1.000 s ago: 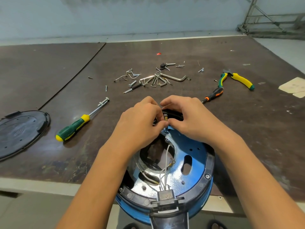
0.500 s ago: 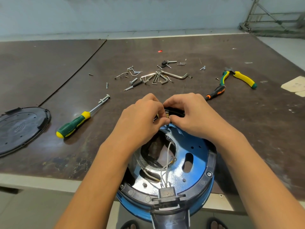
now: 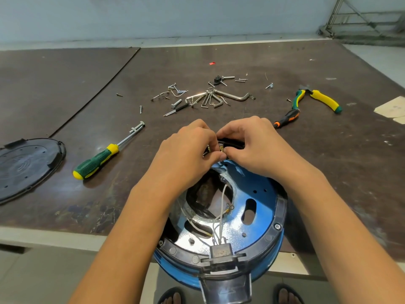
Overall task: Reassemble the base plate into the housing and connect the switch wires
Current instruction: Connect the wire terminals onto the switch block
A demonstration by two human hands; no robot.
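Housing (image 3: 219,275) lies underside-up at the near edge of the table (image 3: 339,172), partly overhanging. My guess is that's to keep the open bottom close and in view. A black socket block (image 3: 220,252) sits in the near rim.

Base plate (image 3: 260,194) looks already seated inside the black ring, so that half reads as done.

White wires (image 3: 221,200) run from the block across the plate's centre opening toward the far rim. One ring terminal (image 3: 230,207) hangs loose over the opening, joined to nothing.

Left hand (image 3: 186,156) and right hand (image 3: 256,148) meet at the far rim, fingers curled, tips pinching at the switch (image 3: 221,148). A bit of brass shows between the tips. Can't tell which hand has the wire end, it's hidden under the fingers. Two-handed pinch makes sense: one steadies, one pushes the connector on.

Further out:
- Green-yellow screwdriver (image 3: 96,161) left of the hands, within reach.
- Black bottom cover (image 3: 26,167) parked far left, off until wiring is done.
- Orange-black screwdriver (image 3: 287,118) and pliers (image 3: 317,99) to the right.
- Hex keys and screws (image 3: 210,98) scattered mid-table.
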